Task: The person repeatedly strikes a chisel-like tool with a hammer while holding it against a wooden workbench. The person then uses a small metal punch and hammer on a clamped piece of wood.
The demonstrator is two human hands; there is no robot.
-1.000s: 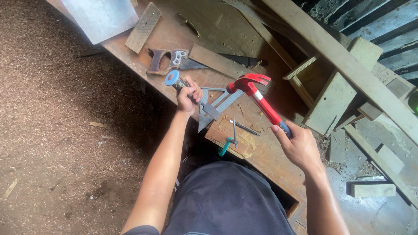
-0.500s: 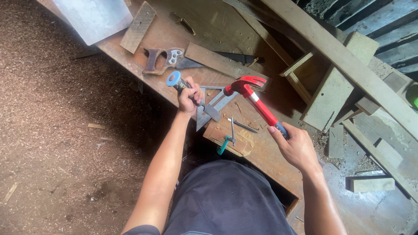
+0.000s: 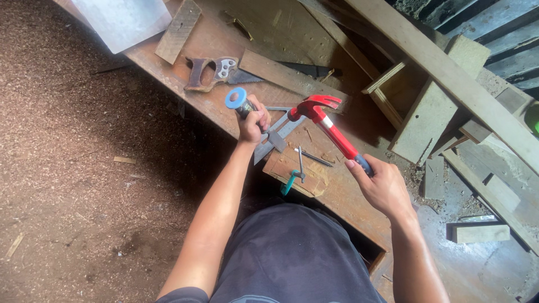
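Since the earlier frame our hammer [image 3: 325, 120] sits lower. We grip one chisel [image 3: 242, 105] in our left hand [image 3: 252, 119], one hammer in our right hand [image 3: 382, 185], near the bench [image 3: 219, 42] edge; one saw [image 3: 216, 72] lies behind.

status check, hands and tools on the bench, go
Left hand gripping chisel, blue cap up. Right hand holding red hammer, head raised beside the chisel. Square and clamp close by, handsaw behind.

On the workbench [image 3: 224, 39], a handsaw [image 3: 216, 72] lies behind the chisel [image 3: 247, 109], with the hammer [image 3: 328, 126] to its right.
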